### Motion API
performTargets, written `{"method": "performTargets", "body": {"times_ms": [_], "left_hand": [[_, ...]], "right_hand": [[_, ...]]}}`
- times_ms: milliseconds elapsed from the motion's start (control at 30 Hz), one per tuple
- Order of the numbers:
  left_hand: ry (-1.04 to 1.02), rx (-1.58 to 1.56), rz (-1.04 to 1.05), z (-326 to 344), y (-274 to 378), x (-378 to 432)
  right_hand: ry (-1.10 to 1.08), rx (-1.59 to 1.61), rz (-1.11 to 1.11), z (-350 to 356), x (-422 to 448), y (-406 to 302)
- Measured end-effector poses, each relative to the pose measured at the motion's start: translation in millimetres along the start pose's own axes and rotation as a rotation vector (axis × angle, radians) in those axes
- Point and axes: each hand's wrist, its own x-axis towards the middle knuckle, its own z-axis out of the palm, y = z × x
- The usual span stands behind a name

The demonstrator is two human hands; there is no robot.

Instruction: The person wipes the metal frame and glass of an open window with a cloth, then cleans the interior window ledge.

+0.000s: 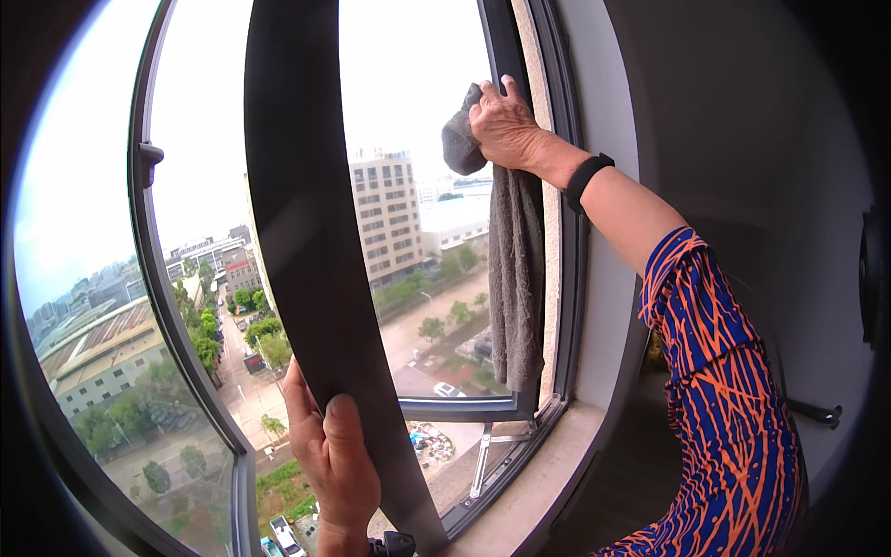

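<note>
My right hand [502, 127] grips a grey cloth [516, 278] at the upper right and presses it to the dark frame [523, 406] of an opened window sash. Much of the cloth hangs down along that frame, and a bunched end sticks out left of the fingers over the window glass [418, 299]. Lower down, my left hand [334, 445] is closed around the edge of a wide dark upright post [313, 230], the thumb on its near face and the fingers partly hidden behind it.
Another sash [188, 362] with a handle [150, 157] stands at the left. A metal stay arm [480, 459] joins the right sash to the outer frame above a pale sill [557, 445]. Beyond and far below lie a building [385, 216], roads, trees and parked vehicles.
</note>
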Motion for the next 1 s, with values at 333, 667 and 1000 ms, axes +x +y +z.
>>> {"method": "performTargets", "body": {"times_ms": [333, 667, 1000], "left_hand": [[-0.022, -0.060, -0.033, -3, 2, -1], [-0.033, -0.090, -0.072, 1, -9, -1], [0.081, 0.227, 0.102, 5, 3, -5]], "right_hand": [[-0.052, 0.034, -0.116, -6, -11, -24], [-0.094, -0.098, -0.013, -1, -25, -15], [-0.055, 0.030, 0.331, 47, 78, 13]]}}
